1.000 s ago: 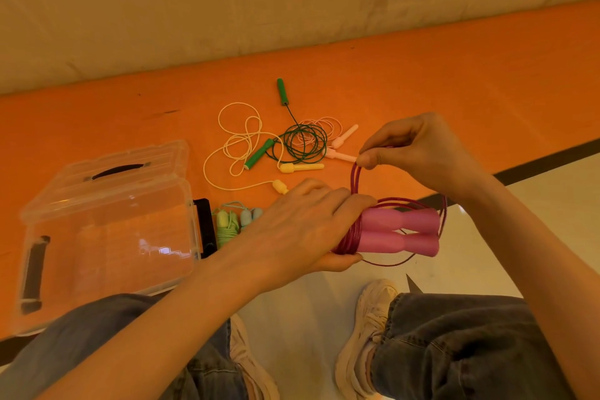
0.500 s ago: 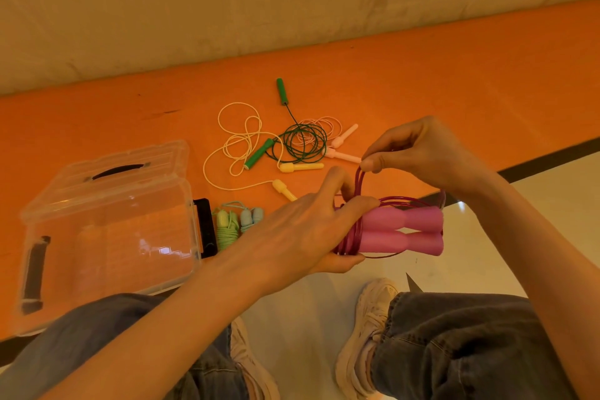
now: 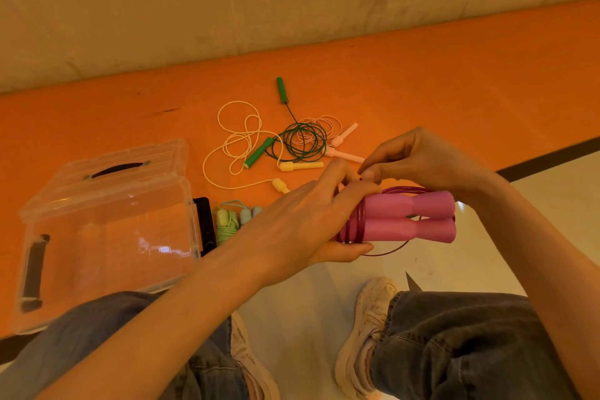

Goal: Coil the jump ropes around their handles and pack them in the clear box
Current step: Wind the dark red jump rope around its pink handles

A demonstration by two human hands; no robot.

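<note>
A person is holding a half-wound pink rope over the floor.

At frame centre, the left hand (image 3: 305, 224) is gripping the two pink handles (image 3: 409, 219), lying side by side with dark pink cord (image 3: 352, 227) coiling round their left end. Just above, the right hand (image 3: 418, 161) is pinching the cord's free part between thumb and fingertips, while a loose loop is hanging below the handles. The clear box (image 3: 107, 221) is sitting at the left of the frame on the orange mat (image 3: 454, 81), its lid standing open behind it. A wound light-green rope (image 3: 229, 222) is lying just right of the box. Higher, at upper centre, the yellow rope (image 3: 240, 140), green rope (image 3: 303, 141) and pale pink rope (image 3: 337, 140) are lying uncoiled and tangling together.
</note>
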